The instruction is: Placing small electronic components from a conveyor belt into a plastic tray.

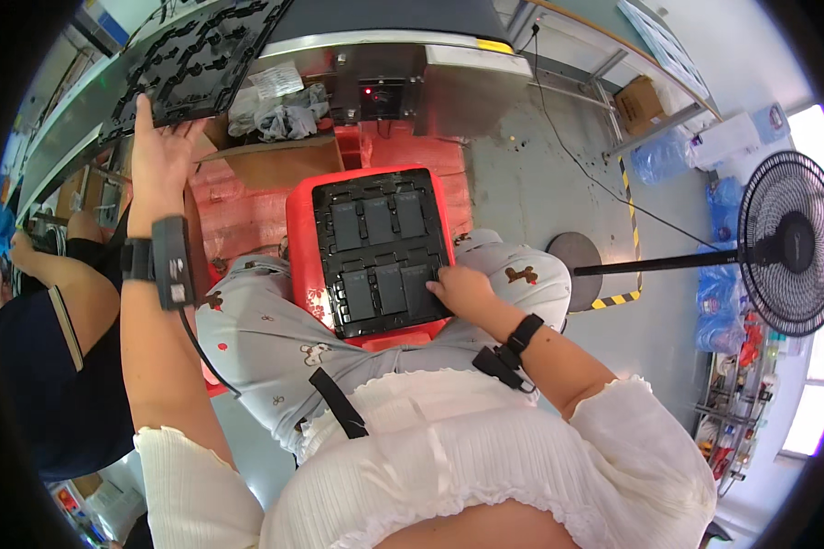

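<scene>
A black moulded tray lies on a red plastic stool between my knees. Flat dark-grey rectangular pieces sit in its pockets in two rows. My right hand is at the tray's near right corner, fingers closed on the edge of the last dark rectangular piece, which sits slightly askew. Up at the far left, my left hand holds the near edge of a second black tray, thumb on its upper side. The ends of the other left fingers are partly hidden by that tray.
Beyond the stool runs a bench with a metal front. Under it are a cardboard box and crumpled plastic bags. A standing fan is on the right. Another person's leg is close on my left.
</scene>
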Action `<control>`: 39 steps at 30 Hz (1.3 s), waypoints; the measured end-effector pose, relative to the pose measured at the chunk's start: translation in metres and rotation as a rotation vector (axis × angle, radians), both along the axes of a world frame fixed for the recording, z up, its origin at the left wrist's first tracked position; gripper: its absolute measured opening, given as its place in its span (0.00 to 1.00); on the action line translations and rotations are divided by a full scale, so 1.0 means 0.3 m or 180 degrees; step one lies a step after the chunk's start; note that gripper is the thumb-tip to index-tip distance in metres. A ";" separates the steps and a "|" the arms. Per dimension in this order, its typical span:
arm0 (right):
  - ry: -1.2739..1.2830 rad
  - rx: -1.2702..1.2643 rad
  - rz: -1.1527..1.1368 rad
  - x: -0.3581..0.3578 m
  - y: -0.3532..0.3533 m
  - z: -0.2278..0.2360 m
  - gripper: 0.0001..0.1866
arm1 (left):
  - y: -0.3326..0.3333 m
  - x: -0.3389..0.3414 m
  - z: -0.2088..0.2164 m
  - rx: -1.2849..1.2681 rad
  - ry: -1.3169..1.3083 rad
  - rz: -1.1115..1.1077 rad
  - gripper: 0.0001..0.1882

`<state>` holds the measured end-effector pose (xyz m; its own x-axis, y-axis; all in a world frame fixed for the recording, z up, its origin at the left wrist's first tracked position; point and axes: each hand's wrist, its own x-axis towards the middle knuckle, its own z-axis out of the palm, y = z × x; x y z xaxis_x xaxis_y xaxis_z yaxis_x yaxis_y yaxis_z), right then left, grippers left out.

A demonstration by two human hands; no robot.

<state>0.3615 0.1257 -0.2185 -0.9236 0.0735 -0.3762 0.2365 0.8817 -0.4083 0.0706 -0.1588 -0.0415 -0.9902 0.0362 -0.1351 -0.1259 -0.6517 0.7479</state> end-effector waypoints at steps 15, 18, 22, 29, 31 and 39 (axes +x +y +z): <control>0.0969 0.1121 0.2019 0.123 0.023 0.001 0.28 | -0.229 0.439 -0.039 -0.1013 0.0183 -0.0758 0.21; 0.0717 0.1231 0.1755 0.116 0.057 0.002 0.26 | -0.323 0.573 -0.083 -0.1428 0.0079 -0.0953 0.21; 0.1280 0.0421 0.1343 0.097 0.048 -0.029 0.19 | -0.293 0.668 -0.165 -0.1512 -0.0211 -0.2042 0.22; -0.0500 -0.2554 -0.1507 -0.015 0.016 0.119 0.29 | -0.073 0.596 -0.621 -0.2109 -0.0737 -0.2099 0.23; -0.0011 -0.1464 -0.1046 -0.019 0.041 0.029 0.31 | 0.010 0.580 -0.668 -0.3449 -0.0448 -0.1755 0.22; -0.0409 -0.0257 -0.1066 0.014 0.060 -0.061 0.33 | 0.044 0.647 -0.675 -0.5054 0.0474 -0.1601 0.23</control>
